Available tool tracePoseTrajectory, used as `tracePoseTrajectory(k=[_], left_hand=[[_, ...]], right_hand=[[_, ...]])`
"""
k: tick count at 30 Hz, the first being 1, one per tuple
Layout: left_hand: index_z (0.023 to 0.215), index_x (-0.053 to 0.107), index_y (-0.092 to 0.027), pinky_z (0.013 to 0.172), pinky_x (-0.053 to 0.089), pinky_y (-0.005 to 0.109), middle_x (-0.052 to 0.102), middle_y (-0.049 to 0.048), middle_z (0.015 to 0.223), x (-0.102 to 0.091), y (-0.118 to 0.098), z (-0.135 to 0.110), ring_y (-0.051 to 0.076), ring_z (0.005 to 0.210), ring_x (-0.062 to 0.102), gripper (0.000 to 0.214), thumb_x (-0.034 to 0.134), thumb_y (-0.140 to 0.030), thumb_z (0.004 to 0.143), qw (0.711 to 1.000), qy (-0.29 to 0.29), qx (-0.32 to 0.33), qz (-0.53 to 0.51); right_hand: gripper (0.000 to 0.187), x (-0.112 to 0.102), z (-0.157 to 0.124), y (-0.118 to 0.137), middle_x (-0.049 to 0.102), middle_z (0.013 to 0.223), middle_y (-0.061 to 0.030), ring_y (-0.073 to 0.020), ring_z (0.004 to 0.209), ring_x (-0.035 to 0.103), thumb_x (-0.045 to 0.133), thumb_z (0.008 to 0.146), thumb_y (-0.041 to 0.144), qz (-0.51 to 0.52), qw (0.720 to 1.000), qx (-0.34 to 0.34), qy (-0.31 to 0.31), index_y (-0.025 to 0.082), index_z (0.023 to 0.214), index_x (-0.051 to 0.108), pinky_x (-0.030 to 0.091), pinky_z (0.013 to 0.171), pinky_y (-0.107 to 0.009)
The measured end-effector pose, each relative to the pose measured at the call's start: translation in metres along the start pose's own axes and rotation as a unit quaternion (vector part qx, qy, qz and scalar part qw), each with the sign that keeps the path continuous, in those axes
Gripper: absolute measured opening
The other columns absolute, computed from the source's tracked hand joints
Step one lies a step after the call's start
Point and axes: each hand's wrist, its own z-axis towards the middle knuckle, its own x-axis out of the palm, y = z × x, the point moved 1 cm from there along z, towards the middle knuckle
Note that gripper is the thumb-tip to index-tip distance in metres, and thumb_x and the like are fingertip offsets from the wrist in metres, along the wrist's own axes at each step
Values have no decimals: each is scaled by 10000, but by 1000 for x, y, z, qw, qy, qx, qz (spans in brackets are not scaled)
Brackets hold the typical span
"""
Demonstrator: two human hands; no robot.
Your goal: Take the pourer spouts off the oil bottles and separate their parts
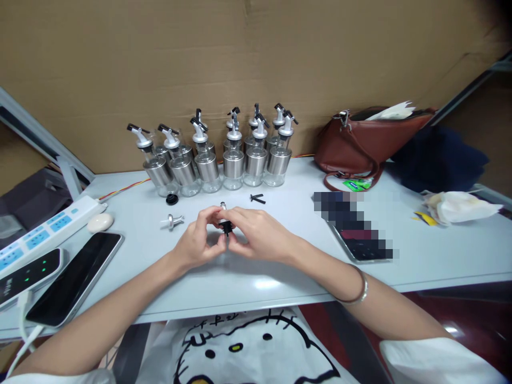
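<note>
My left hand (199, 240) and my right hand (256, 233) meet over the middle of the white table (280, 277). Both pinch a small pourer spout (226, 225) with a black stopper base and a silver tip between the fingertips. A loose silver spout (172, 221) lies on the table just left of my left hand. A black rubber ring (172, 199) and a small black lever piece (258, 199) lie a little farther back. Behind them stands a row of several glass and steel dispenser bottles (234, 160) with spouts fitted.
A power strip (44, 229), two phones (76, 277) and a pale oval object (100, 222) sit at the left. A brown leather bag (368, 141) and another phone (360, 242) are at the right, with a white plastic bag (460, 207) beyond. A cardboard wall stands behind.
</note>
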Motion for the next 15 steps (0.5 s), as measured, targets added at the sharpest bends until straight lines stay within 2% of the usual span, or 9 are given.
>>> tracePoseTrajectory(k=[5, 10, 15], left_hand=[[1226, 357, -206, 630, 546, 266, 632, -3, 813, -5, -3, 3, 141, 681, 653, 495, 498, -214, 752, 998, 35, -8, 53], [1180, 394, -210, 555, 524, 231, 672, -3, 820, -5, -4, 4, 121, 583, 647, 485, 506, -185, 710, 998, 2, 45, 45], [1116, 428, -204, 484, 483, 219, 663, -33, 697, -4, -5, 1, 114, 489, 607, 450, 511, -195, 675, 996, -24, 62, 61]], right_hand=[[344, -1, 0, -1, 670, 973, -91, -165, 778, 600, 449, 794, 160, 11, 1000, -1, 25, 145, 1134, 503, 438, 682, -292], [327, -2, 0, -1, 676, 951, -99, -163, 757, 612, 438, 788, 157, 25, 999, -18, 35, 118, 1105, 513, 449, 669, -288], [294, 1, -1, -1, 685, 940, -87, -138, 704, 599, 467, 801, 165, 22, 999, -32, 27, 136, 1087, 530, 436, 639, -265]])
